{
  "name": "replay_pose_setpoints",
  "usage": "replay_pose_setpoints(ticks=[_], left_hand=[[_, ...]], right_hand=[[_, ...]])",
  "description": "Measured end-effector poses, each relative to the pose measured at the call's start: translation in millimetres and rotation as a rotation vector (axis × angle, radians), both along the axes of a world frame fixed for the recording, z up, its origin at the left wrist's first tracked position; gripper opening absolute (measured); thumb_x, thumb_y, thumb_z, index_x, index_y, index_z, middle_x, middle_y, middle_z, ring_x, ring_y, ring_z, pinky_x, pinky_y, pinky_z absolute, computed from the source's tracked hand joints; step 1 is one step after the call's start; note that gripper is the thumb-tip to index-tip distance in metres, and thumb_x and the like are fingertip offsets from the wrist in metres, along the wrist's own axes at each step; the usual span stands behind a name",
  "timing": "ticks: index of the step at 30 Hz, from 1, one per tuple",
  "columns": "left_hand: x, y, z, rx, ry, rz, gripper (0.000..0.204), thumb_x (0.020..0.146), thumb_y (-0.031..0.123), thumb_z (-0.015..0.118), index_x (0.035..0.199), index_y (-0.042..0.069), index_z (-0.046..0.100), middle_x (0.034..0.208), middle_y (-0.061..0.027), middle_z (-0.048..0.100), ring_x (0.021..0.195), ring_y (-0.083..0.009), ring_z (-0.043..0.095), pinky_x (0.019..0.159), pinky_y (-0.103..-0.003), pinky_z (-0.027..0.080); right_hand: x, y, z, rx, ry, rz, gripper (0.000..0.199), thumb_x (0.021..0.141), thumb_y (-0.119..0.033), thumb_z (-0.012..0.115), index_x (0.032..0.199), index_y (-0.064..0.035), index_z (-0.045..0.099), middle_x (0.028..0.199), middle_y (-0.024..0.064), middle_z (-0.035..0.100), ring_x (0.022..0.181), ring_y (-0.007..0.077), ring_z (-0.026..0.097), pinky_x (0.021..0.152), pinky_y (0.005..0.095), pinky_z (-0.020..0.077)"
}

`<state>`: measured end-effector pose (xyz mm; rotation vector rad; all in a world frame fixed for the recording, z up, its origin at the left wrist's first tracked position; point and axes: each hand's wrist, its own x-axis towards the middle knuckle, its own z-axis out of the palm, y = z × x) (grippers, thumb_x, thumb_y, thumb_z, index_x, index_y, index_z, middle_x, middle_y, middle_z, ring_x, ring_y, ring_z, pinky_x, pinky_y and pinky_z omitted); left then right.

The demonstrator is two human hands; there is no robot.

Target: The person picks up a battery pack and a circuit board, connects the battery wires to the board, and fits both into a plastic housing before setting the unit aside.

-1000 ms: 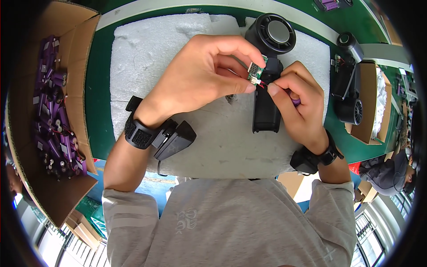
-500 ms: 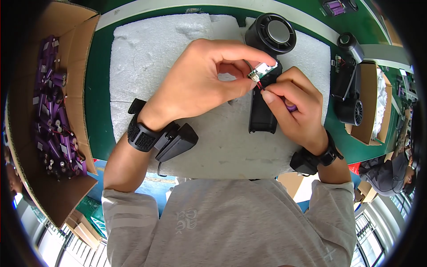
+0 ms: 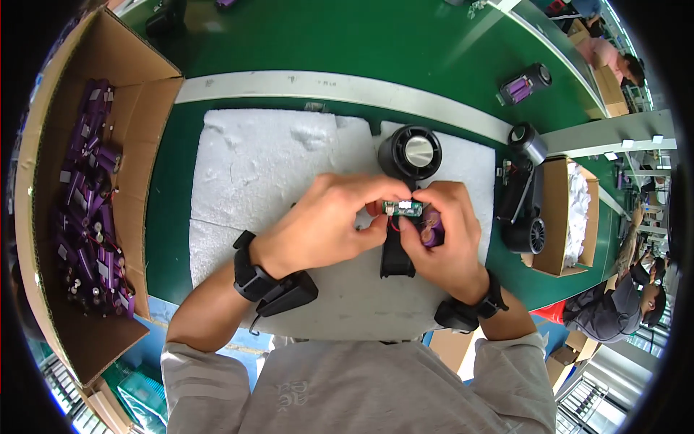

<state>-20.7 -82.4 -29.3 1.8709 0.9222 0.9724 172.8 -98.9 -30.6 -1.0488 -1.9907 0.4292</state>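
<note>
My left hand [image 3: 329, 224] and my right hand [image 3: 442, 235] meet over a white foam pad [image 3: 267, 166]. Between the fingertips of both hands sits a small green circuit board [image 3: 403, 208] with thin red wires. In the palm of my right hand lies a purple battery cell [image 3: 433, 233]. Under the hands a black handheld fan [image 3: 409, 155] lies on the pad, round head away from me, its handle [image 3: 396, 262] partly hidden by my fingers.
A cardboard box [image 3: 137, 137] at the left holds several purple battery cells [image 3: 83, 210]. At the right are more black fan parts [image 3: 524, 210] and another cardboard box [image 3: 560, 217]. A green bench [image 3: 325, 36] lies beyond. Other people work at the far right.
Both hands have shifted slightly and now close more tightly around the circuit board over the fan handle. The view has tilted, showing more of the bench.
</note>
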Motion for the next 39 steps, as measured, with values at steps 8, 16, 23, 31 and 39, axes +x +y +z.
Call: replay_pose_setpoints(ticks=[8,16,23,31,39], left_hand=[[-3,-5,-6,0.109,-0.030,-0.003,0.037,0.072,-0.007,0.066,0.107,0.006,0.068,0.089,-0.0103,0.068,0.073,-0.0233,0.067,0.063,-0.031,0.054],[-4,-6,-17,-0.027,-0.066,0.041,0.029,0.071,-0.004,0.070,0.099,0.004,0.072,0.088,-0.0110,0.069,0.072,-0.0218,0.068,0.062,-0.029,0.055],[3,-7,-21,0.063,-0.055,0.074,0.021,0.071,0.001,0.071,0.092,0.004,0.073,0.084,-0.0104,0.069,0.066,-0.0224,0.068,0.059,-0.029,0.054],[7,-8,-18,0.056,-0.014,0.105,0.028,0.070,-0.006,0.070,0.095,0.006,0.075,0.081,-0.0078,0.070,0.068,-0.0160,0.067,0.059,-0.024,0.053],[10,-10,-23,-0.110,-0.122,0.019,0.035,0.071,-0.008,0.068,0.104,0.005,0.067,0.094,-0.0081,0.065,0.072,-0.0147,0.064,0.062,-0.025,0.052]], right_hand=[[-2,-7,-5,-0.027,-0.009,-0.015,0.039,0.066,0.002,0.079,0.099,-0.0025,0.059,0.090,0.0126,0.059,0.075,0.0226,0.060,0.062,0.0299,0.0494],[0,-3,-11,-0.037,-0.008,-0.037,0.036,0.065,0.002,0.080,0.096,-0.0009,0.063,0.088,0.0109,0.061,0.073,0.0194,0.062,0.062,0.0273,0.0499],[4,-1,-17,0.035,-0.012,-0.047,0.036,0.064,0.002,0.079,0.097,-0.0008,0.065,0.086,0.0105,0.064,0.070,0.0180,0.063,0.060,0.0254,0.0503],[8,3,-19,0.076,-0.013,-0.037,0.037,0.063,0.002,0.079,0.097,-0.0011,0.066,0.084,0.0101,0.065,0.070,0.0165,0.063,0.057,0.0248,0.0500],[8,-4,-14,-0.150,0.022,-0.064,0.027,0.070,0.001,0.079,0.093,-0.0012,0.065,0.083,0.0066,0.063,0.068,0.0102,0.056,0.057,0.0215,0.0439]])
